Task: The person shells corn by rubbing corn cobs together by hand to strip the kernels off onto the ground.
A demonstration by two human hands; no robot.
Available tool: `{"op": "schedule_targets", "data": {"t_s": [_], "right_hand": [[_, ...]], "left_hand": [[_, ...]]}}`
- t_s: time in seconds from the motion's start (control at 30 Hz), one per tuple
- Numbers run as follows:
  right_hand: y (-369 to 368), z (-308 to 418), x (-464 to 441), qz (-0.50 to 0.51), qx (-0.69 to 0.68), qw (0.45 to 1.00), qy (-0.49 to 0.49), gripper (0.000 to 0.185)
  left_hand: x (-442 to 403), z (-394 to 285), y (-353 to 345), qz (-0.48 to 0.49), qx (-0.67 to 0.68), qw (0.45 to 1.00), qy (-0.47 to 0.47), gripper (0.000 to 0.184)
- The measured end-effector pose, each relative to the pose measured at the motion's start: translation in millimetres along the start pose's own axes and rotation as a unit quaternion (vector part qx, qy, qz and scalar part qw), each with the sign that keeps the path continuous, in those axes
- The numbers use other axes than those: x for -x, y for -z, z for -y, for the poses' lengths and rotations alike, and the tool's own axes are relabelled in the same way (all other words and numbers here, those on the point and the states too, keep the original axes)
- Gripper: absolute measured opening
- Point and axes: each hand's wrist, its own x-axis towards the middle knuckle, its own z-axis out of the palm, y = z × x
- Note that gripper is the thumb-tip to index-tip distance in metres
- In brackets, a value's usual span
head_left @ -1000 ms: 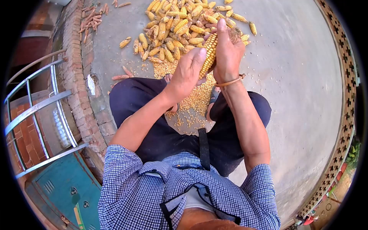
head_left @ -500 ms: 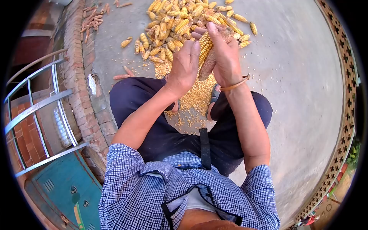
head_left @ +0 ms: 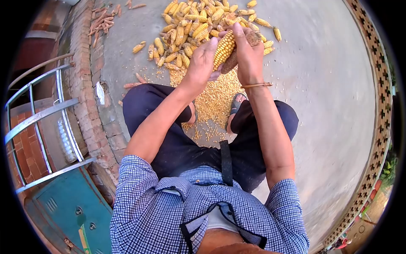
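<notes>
Gripping the lower end of a yellow corn ear (head_left: 224,49), the left hand (head_left: 201,65) now curls its fingers beneath it, straighter half a second ago. The right hand (head_left: 249,57) clasps a bare cob (head_left: 230,63) against the ear, above loose kernels (head_left: 211,101) on grey concrete (head_left: 334,84) beside brickwork (head_left: 86,97).

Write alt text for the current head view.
A person's left hand and right hand hold a yellow corn ear and a stripped cob above loose kernels on the ground. A heap of corn ears lies just beyond.
</notes>
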Motion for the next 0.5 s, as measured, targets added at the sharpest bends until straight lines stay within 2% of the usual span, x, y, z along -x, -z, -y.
{"op": "schedule_targets", "data": {"t_s": [0.07,0.1,0.2,0.23,0.3,0.33,0.37,0.4,0.43,0.5], "right_hand": [[0,7,2,0.037,-0.074,0.996,-0.041,0.033],[-4,12,7,0.050,-0.097,0.993,-0.043,0.035],[-14,12,16,0.007,-0.139,0.989,-0.039,0.032],[-17,9,16,-0.022,-0.122,0.992,-0.030,0.030],[-19,0,17,-0.085,-0.087,0.993,-0.012,0.026],[-19,-3,16,-0.105,-0.025,0.994,-0.006,0.025],[-18,-6,14,-0.123,0.036,0.992,0.000,0.023],[-18,-10,11,-0.141,0.097,0.985,0.006,0.022],[-20,-23,10,-0.156,0.088,0.983,0.039,0.021],[-18,-30,11,-0.157,0.178,0.965,0.109,0.020]], "left_hand": [[2,-2,0,-0.025,-0.042,0.999,-0.009,0.049],[-4,7,-1,-0.103,-0.112,0.987,-0.061,0.046],[-7,18,7,-0.124,-0.335,0.908,-0.217,0.039],[-5,19,3,-0.128,-0.373,0.890,-0.229,0.034],[-3,22,-6,-0.115,-0.328,0.906,-0.240,0.033],[-3,23,-10,-0.106,-0.306,0.914,-0.245,0.033],[-5,28,-4,-0.108,-0.331,0.916,-0.198,0.035],[-4,31,0,-0.097,-0.292,0.937,-0.165,0.038],[-4,31,3,-0.086,-0.254,0.954,-0.133,0.041],[-1,26,5,-0.070,-0.149,0.985,-0.044,0.043]]}}
